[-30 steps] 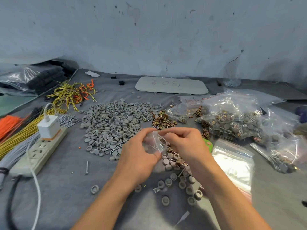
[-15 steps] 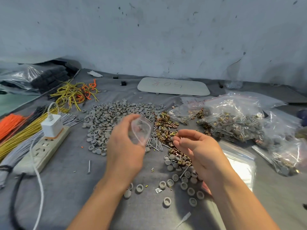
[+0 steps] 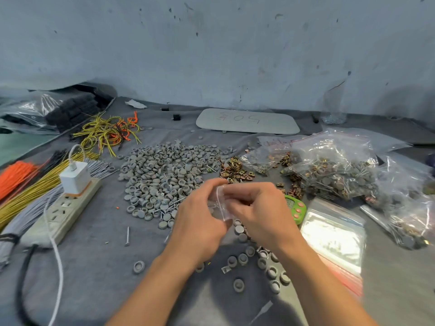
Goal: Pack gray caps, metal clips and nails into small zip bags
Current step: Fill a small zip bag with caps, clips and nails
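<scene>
"While both hands are on the bag, give me the layout from the left," I say over the link.

"Power strip point(image 3: 63, 208) far left, out of your way. Then one loose nail point(image 3: 127, 236), then the big heap of gray caps point(image 3: 164, 175), with more nails point(image 3: 169, 207) lying at its near edge."

"And the hands?"

"Left hand point(image 3: 197, 222) pinches one side of the small zip bag point(image 3: 222, 205), which is held up off the cloth between the two hands. The metal clips point(image 3: 233, 169) lie beyond it and some scattered caps point(image 3: 242, 257) below it. Right hand point(image 3: 261, 215) pinches the other side, fingers curled onto the plastic. (I can't tell whether the seal has parted, or whether anything is inside.)"

"Then I judge the step is getting the mouth open. I'd put thumb and forefinger right at the zip strip, one lip per hand, and pull apart evenly so the thin film neither slips nor tears."

"Agreed. Once it gapes, the left hand alone could hold it mouth-up, freeing the right to feed. Those scattered caps are the nearest supply."

"Further right?"

"A green gadget point(image 3: 295, 207) just beside the right hand, a stack of empty zip bags point(image 3: 334, 234) past it, and filled bags point(image 3: 334, 170) behind that. I'd drop nails in last and flat, since points could pierce the film."
</scene>
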`<state>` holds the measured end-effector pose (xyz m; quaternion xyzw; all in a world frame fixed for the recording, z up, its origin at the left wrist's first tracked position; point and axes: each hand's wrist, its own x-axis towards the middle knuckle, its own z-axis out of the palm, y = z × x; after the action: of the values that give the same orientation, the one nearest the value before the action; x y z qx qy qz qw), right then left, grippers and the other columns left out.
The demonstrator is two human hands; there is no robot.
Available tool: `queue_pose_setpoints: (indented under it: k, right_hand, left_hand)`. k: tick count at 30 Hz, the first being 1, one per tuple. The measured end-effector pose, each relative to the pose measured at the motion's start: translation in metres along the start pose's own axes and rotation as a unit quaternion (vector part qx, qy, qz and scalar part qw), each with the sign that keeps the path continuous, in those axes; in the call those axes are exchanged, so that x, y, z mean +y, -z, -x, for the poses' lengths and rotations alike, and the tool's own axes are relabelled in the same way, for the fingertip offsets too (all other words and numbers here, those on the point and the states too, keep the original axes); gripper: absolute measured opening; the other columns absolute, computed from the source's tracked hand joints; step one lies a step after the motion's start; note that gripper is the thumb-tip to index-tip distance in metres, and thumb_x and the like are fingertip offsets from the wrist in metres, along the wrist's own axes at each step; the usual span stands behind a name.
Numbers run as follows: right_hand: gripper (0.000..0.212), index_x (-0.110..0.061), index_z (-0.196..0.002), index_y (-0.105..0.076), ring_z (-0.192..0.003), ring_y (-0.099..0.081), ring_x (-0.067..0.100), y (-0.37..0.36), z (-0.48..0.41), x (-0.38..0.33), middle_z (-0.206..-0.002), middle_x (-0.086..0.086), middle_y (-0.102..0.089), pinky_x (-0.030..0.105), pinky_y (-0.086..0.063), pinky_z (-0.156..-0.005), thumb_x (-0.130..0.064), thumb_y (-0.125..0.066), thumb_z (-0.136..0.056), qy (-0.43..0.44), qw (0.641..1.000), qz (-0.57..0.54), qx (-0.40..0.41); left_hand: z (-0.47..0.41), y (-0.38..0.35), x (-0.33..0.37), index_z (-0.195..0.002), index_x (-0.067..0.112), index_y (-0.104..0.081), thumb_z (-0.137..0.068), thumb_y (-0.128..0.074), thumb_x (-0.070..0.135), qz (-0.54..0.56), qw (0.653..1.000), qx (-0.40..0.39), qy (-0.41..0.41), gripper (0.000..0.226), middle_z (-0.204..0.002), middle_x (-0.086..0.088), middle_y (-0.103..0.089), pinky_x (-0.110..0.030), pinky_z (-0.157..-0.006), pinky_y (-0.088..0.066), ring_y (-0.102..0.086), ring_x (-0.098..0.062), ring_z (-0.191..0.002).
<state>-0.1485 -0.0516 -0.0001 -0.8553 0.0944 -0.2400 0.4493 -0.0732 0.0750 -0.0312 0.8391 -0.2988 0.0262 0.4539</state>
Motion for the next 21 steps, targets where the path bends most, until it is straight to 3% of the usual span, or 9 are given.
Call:
queue_pose_setpoints:
  k: [2, 4, 7, 10, 12, 16, 18, 21]
  right_hand:
    - [0.038, -0.03, -0.092, -0.084, -0.083, -0.074, -0.003, 0.01, -0.001, 0.003, -0.08, -0.018, -0.078, 0.025, -0.061, -0.081, 0.003, -0.066, -0.086, -0.037, 0.997, -0.048, 0.052]
    - [0.037, -0.035, -0.085, -0.083, -0.08, -0.073, -0.006, 0.024, 0.0, 0.012, -0.077, -0.022, -0.076, 0.023, -0.06, -0.081, -0.001, -0.07, -0.087, -0.07, 0.992, -0.013, 0.103]
    - [0.034, -0.042, -0.073, -0.078, -0.073, -0.067, -0.01, 0.038, 0.009, 0.025, -0.073, -0.028, -0.072, 0.008, -0.051, -0.071, -0.011, -0.074, -0.086, -0.118, 0.978, 0.174, 0.009]
    - [0.024, -0.04, -0.086, -0.08, -0.075, -0.065, -0.002, 0.034, 0.018, 0.031, -0.085, -0.023, -0.072, 0.002, -0.037, -0.059, -0.016, -0.076, -0.083, -0.148, 0.947, 0.269, -0.093]
    - [0.026, -0.038, -0.097, -0.079, -0.082, -0.063, 0.004, 0.029, 0.02, 0.031, -0.091, -0.019, -0.07, 0.006, -0.041, -0.065, -0.016, -0.075, -0.084, -0.152, 0.944, 0.276, -0.095]
    - [0.031, -0.037, -0.108, -0.076, -0.097, -0.067, 0.019, 0.019, 0.021, 0.03, -0.107, -0.008, -0.072, 0.03, -0.056, -0.085, -0.015, -0.069, -0.087, -0.161, 0.932, 0.304, -0.109]
    - [0.025, -0.035, -0.104, -0.076, -0.093, -0.067, 0.016, 0.019, 0.023, 0.031, -0.103, -0.009, -0.072, 0.028, -0.056, -0.083, -0.017, -0.069, -0.088, -0.16, 0.935, 0.299, -0.103]
    - [0.018, -0.036, -0.092, -0.074, -0.069, -0.062, 0.0, 0.024, 0.022, 0.035, -0.087, -0.016, -0.07, 0.012, -0.046, -0.064, -0.019, -0.066, -0.093, -0.158, 0.952, 0.256, -0.055]
  left_hand:
    - [-0.001, 0.004, -0.002, -0.122, 0.049, -0.061, -0.071, -0.09, 0.018, 0.018, 0.999, 0.026, 0.009, 0.067, -0.099, 0.029, -0.067, 0.003, -0.07, -0.038, -0.055, 0.023, -0.093]
    - [-0.003, 0.007, -0.005, -0.118, 0.051, -0.061, -0.071, -0.09, 0.022, 0.033, 0.998, 0.044, 0.017, 0.061, -0.095, 0.028, -0.068, 0.002, -0.069, -0.038, -0.059, 0.019, -0.09]
    - [-0.003, 0.01, -0.007, -0.118, 0.055, -0.059, -0.073, -0.088, 0.031, 0.038, 0.998, 0.05, 0.024, 0.059, -0.097, 0.025, -0.069, -0.001, -0.067, -0.041, -0.061, 0.014, -0.09]
    - [-0.003, 0.011, -0.007, -0.12, 0.055, -0.057, -0.072, -0.088, 0.034, 0.016, 0.998, 0.049, 0.023, 0.061, -0.099, 0.027, -0.069, -0.003, -0.067, -0.039, -0.063, 0.009, -0.084]
    - [-0.003, 0.01, -0.007, -0.12, 0.052, -0.059, -0.072, -0.089, 0.03, 0.012, 0.999, 0.047, 0.017, 0.061, -0.098, 0.025, -0.069, -0.004, -0.067, -0.04, -0.063, 0.007, -0.083]
    - [-0.002, 0.007, -0.005, -0.119, 0.049, -0.06, -0.072, -0.087, 0.025, 0.003, 0.999, 0.042, 0.007, 0.059, -0.097, 0.025, -0.068, 0.0, -0.067, -0.04, -0.059, 0.015, -0.09]
    - [-0.001, 0.005, -0.003, -0.121, 0.051, -0.058, -0.074, -0.086, 0.027, -0.002, 0.999, 0.031, 0.01, 0.06, -0.1, 0.026, -0.067, -0.001, -0.068, -0.04, -0.059, 0.014, -0.09]
    - [0.0, 0.005, -0.002, -0.123, 0.052, -0.057, -0.075, -0.086, 0.029, -0.007, 1.0, 0.025, 0.008, 0.06, -0.1, 0.03, -0.064, 0.002, -0.068, -0.038, -0.056, 0.017, -0.089]
